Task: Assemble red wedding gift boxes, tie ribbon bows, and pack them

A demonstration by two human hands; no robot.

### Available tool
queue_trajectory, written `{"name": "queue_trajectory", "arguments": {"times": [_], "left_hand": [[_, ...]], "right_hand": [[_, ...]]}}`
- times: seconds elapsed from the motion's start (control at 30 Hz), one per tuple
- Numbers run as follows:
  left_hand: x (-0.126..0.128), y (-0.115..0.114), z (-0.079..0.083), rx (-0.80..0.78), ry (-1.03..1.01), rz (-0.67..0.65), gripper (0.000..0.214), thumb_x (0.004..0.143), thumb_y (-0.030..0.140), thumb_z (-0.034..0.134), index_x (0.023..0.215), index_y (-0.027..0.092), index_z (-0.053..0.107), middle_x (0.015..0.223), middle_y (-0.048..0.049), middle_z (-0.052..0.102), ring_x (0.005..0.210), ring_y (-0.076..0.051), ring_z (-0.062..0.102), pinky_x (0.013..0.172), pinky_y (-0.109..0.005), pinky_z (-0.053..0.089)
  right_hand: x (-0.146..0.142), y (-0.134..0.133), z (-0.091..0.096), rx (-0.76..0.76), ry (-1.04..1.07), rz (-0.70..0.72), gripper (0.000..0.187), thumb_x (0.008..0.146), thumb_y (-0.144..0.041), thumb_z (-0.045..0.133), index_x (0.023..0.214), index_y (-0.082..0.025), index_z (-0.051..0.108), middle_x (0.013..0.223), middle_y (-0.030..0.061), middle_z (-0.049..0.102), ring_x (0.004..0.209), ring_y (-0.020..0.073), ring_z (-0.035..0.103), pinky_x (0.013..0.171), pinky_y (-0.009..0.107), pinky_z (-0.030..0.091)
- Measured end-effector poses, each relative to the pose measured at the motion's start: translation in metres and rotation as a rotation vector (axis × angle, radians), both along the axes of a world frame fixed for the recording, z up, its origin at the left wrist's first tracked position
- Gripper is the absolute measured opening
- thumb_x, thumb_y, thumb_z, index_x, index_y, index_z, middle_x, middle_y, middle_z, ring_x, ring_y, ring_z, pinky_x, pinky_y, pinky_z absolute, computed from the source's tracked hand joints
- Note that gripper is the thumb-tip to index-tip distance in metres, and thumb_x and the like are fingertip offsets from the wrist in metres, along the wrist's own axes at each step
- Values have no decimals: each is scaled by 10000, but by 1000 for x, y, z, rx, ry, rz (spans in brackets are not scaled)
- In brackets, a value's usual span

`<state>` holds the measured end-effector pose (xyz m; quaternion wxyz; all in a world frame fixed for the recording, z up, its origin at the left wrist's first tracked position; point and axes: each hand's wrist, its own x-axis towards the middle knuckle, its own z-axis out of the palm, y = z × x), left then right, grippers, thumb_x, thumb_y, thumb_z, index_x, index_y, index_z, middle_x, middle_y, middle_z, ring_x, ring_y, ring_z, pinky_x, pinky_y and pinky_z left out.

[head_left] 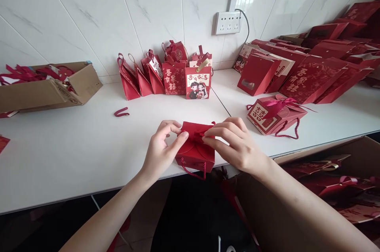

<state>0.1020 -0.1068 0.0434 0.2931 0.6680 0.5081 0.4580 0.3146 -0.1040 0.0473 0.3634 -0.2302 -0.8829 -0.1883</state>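
A small red gift box [194, 159] with twisted rope handles stands at the table's front edge between my hands. On its top is a red ribbon [197, 138], partly hidden by my fingers. My left hand [164, 143] pinches at the ribbon's left end with thumb and forefinger. From the other side, my right hand [234, 143] has its fingertips closed on the ribbon near the middle of the lid. To the right sits another gift box [274, 115], tied with a magenta bow and marked with a printed label.
Several red gift bags [175, 79] line the wall. More bags [308, 73] are stacked at the right. A cardboard box [74, 85] with ribbons stands left, near a loose ribbon piece [121, 112]. A power socket [228, 23] is on the wall. Below right, an open carton [285, 159] holds bags.
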Motion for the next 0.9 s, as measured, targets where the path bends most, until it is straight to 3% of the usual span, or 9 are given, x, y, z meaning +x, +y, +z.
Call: {"name": "queue_trajectory", "arguments": {"times": [0.17,0.3,0.43,0.5,0.57,0.67,0.77,0.9], "left_hand": [[-7,-6,-7,15,-36,-5,204,812,303,589,660,199,502,783,-3,488,749,-131,502,683,-242,431],[-7,-11,-14,-11,-123,18,220,809,279,584,637,198,474,776,-2,485,757,-129,517,661,-224,459],[-2,-16,-15,-46,-154,-16,195,820,262,569,658,195,483,805,-8,504,786,-126,530,704,-221,481],[1,-16,-16,-56,-175,-30,187,816,248,571,669,196,467,823,-11,521,790,-124,537,720,-228,487],[3,-16,-17,-48,-196,-31,170,809,234,577,696,199,455,846,-15,540,813,-129,549,740,-244,493],[6,-16,-19,40,-155,-35,123,809,195,565,740,203,464,823,-6,527,819,-136,546,742,-261,490],[5,-18,-21,194,-24,-18,130,813,140,549,742,207,462,787,7,481,792,-135,518,731,-272,473],[3,-19,-17,413,173,-7,131,803,74,536,791,205,527,813,-6,484,840,-155,495,779,-302,457]], "right_hand": [[14,-1,-1,71,-44,48,245,916,-50,406,955,-167,618,900,69,694,817,175,600,742,364,466],[29,2,-10,125,-53,96,225,885,-33,451,925,-175,621,851,65,681,812,171,598,722,350,483],[29,8,-10,61,65,211,148,927,-235,492,864,-175,612,822,80,625,800,189,579,703,358,483],[18,15,-2,-98,238,171,227,941,-310,465,835,-167,606,819,89,598,798,192,574,705,354,476],[1,23,9,-349,327,51,245,949,-269,443,816,-155,614,822,87,597,792,175,579,725,327,471],[-27,38,26,-719,105,-26,235,906,-332,533,846,-141,658,872,92,617,792,173,587,731,307,464],[-44,50,37,-996,-96,-7,197,812,-344,657,865,-157,686,858,62,646,733,152,581,651,263,440],[-48,60,38,-1212,-53,66,112,768,-261,679,768,-149,685,714,5,660,621,104,551,569,219,404]]}}
